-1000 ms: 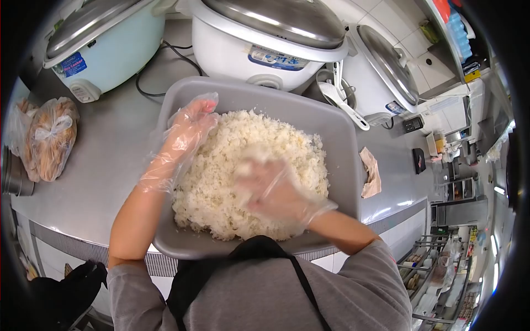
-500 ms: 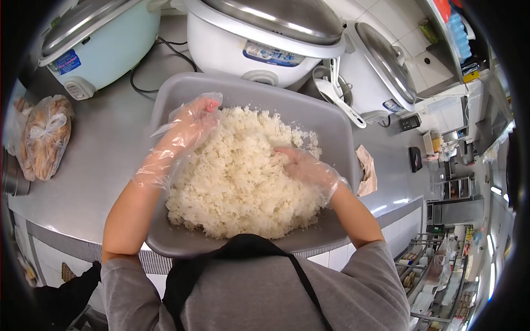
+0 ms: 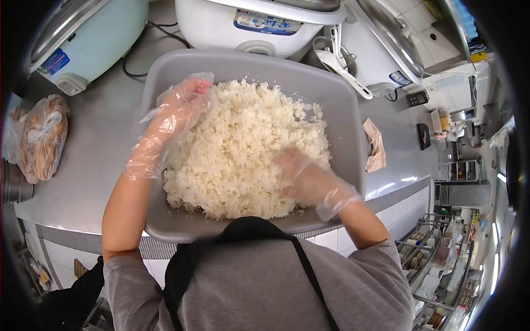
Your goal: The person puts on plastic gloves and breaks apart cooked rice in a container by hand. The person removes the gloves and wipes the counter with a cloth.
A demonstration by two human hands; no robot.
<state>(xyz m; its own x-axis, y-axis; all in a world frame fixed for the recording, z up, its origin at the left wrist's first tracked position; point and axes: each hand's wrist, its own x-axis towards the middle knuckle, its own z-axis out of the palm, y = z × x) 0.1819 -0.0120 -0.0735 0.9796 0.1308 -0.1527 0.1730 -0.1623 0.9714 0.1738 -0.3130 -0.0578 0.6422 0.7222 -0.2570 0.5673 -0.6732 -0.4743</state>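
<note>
A mound of white cooked rice (image 3: 237, 149) fills much of a grey plastic tub (image 3: 345, 132) on a steel counter. My left hand (image 3: 182, 105), in a clear plastic glove, is at the tub's upper left beside the rice, its fingers curled; what they hold, if anything, is hidden. On the right side of the mound is my right hand (image 3: 309, 176), also gloved, palm down with its fingers apart at the rice surface. It is slightly blurred.
Behind the tub stand a pale blue rice cooker (image 3: 102, 41), a white one (image 3: 221, 25) and another white one (image 3: 381, 49). White paddles (image 3: 342, 66) rest in a metal pot. A bag of brown food (image 3: 47, 138) lies left, a cloth (image 3: 374, 146) right.
My right hand has gone from the middle of the rice to its right side, then a little lower. My left hand stays by the tub's upper left. The whole view has shifted.
</note>
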